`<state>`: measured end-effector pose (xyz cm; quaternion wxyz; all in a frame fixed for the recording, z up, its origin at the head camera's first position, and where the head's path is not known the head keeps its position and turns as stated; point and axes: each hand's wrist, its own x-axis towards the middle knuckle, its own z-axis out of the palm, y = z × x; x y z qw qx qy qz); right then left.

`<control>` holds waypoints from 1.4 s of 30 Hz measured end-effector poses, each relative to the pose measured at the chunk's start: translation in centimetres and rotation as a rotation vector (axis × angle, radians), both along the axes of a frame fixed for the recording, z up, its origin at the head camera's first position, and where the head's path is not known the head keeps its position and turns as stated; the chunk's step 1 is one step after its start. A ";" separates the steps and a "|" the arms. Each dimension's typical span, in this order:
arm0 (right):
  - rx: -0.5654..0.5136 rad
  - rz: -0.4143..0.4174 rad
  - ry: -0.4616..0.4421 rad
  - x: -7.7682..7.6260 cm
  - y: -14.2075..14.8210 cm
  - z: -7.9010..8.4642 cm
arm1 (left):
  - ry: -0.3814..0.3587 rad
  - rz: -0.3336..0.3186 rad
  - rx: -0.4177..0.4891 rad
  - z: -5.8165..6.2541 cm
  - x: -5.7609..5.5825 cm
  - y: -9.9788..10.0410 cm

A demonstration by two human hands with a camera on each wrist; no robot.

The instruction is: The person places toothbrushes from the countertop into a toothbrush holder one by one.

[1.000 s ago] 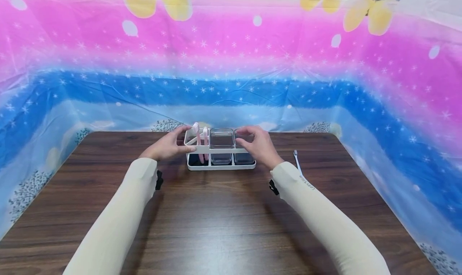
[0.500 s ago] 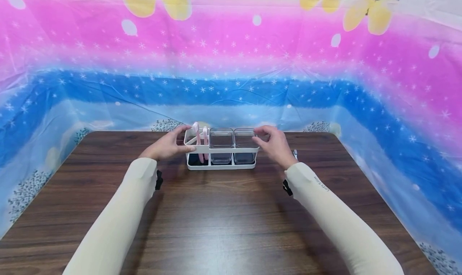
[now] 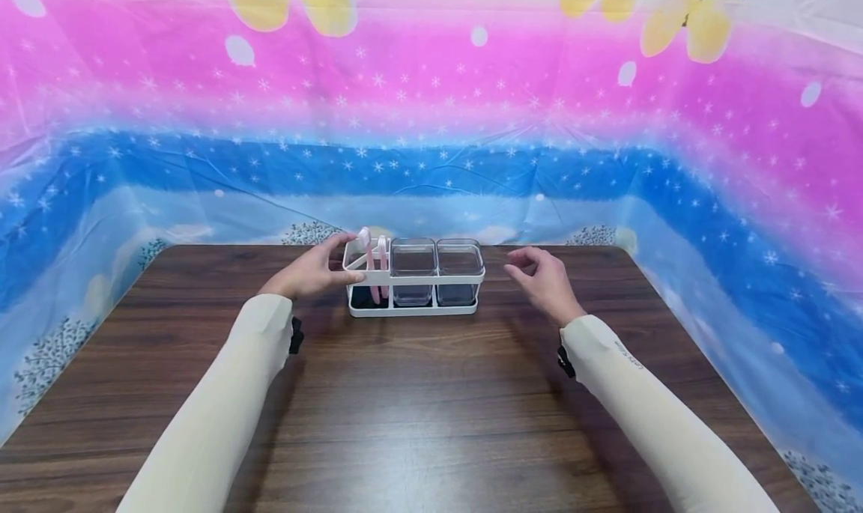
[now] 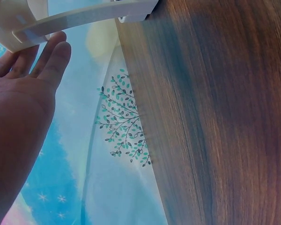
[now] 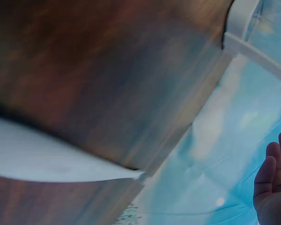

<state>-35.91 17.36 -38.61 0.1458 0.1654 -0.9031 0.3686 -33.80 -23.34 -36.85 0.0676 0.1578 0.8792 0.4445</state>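
Observation:
A white toothbrush holder (image 3: 437, 281) stands near the table's back edge. Two pink toothbrushes (image 3: 371, 257) stand in its left compartment. Clear cups fill the other places: a middle cup (image 3: 413, 260) and a right cup (image 3: 461, 261). My left hand (image 3: 306, 272) grips the holder's left end, thumb at the front bar and fingers behind; the left wrist view shows fingertips at the white frame (image 4: 75, 19). Off the holder's right end, my right hand (image 3: 544, 282) hovers with loosely bent fingers and holds nothing.
A blurred long white object (image 5: 51, 157) lies on the table in the right wrist view; in the head view my right hand and arm cover that spot. The dark wooden table (image 3: 404, 408) meets a printed cloth (image 3: 431, 108) behind.
My right hand has moved right, away from the right cup and past the holder's end, over the blue-and-white toothbrush seen earlier on the table. My left hand has stayed on the holder.

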 end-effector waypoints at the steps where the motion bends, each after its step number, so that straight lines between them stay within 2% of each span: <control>1: 0.007 -0.010 -0.012 0.0 0.4 -0.3 | -0.002 0.000 -0.001 0.0 0.0 0.0; 7: 0.032 -0.041 -0.081 0.4 2.2 -1.7 | -0.004 0.003 -0.010 0.0 0.0 0.0; 16: 0.079 -0.070 -0.108 0.7 4.2 -2.7 | 0.004 0.005 -0.005 0.2 0.3 0.2; 24: 0.111 -0.105 -0.206 0.7 5.4 -2.8 | 0.021 0.001 -0.007 0.1 0.1 0.1; 42: 0.233 -0.245 -0.411 0.6 6.5 -3.1 | 0.022 0.006 -0.037 0.4 0.3 0.2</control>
